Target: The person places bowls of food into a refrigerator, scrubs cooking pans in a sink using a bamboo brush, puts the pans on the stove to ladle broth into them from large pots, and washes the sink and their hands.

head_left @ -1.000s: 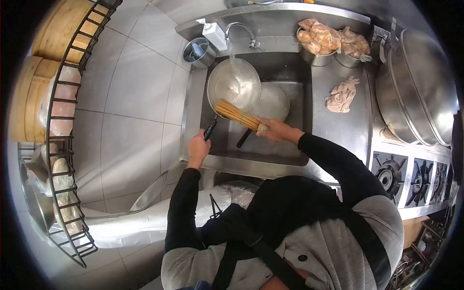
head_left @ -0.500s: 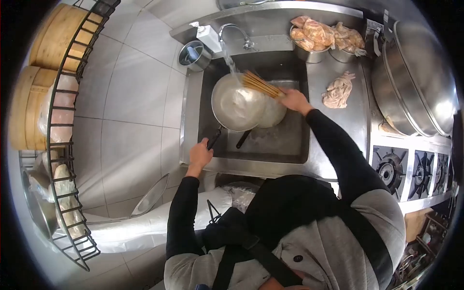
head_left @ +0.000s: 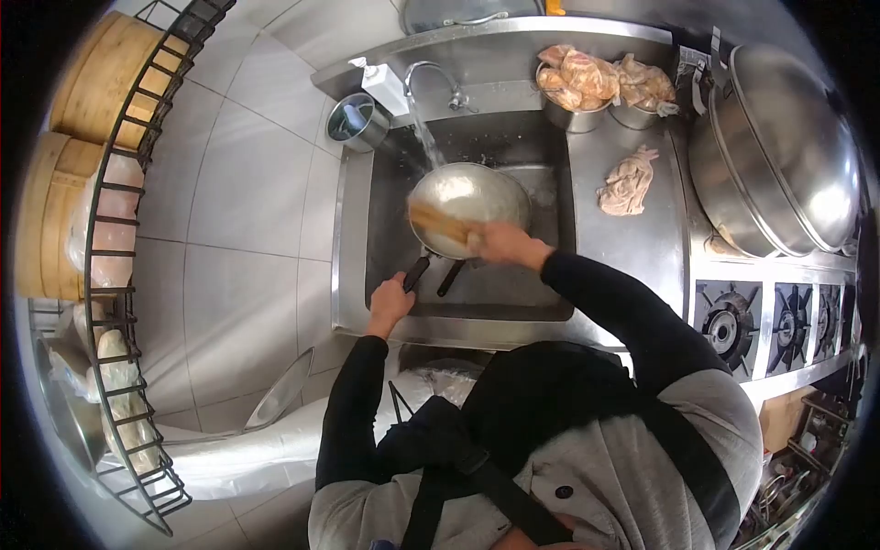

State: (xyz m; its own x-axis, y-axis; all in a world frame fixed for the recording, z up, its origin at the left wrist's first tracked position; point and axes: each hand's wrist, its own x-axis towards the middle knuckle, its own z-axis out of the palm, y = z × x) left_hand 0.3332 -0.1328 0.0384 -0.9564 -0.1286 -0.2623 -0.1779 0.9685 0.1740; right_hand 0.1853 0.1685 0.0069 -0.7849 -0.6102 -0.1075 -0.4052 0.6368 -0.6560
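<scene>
My left hand [head_left: 391, 301] is closed round the black handle of a metal pan [head_left: 467, 188] inside the sink [head_left: 353, 229]. In my right hand [head_left: 509, 245] is a bamboo brush [head_left: 440, 223], blurred by motion, its bristles over the near left part of the pan. Behind the pan, water runs from the curved faucet [head_left: 429, 66] into the sink. A second pan lies beneath the first, mostly hidden, with its black handle [head_left: 450, 278] showing to the right of the held one.
Behind the sink stand a metal pot [head_left: 358, 125], a white bottle [head_left: 385, 89] and containers of bagged food [head_left: 579, 81]. Right are a crumpled cloth [head_left: 628, 183], large metal bowls [head_left: 779, 156] and stove burners [head_left: 729, 325]. A wire rack [head_left: 113, 250] is at left.
The brush moved right and up, then back left and down over the pan. The held pan has shifted, now below the water stream and over more of the second pan. The view has shifted slightly.
</scene>
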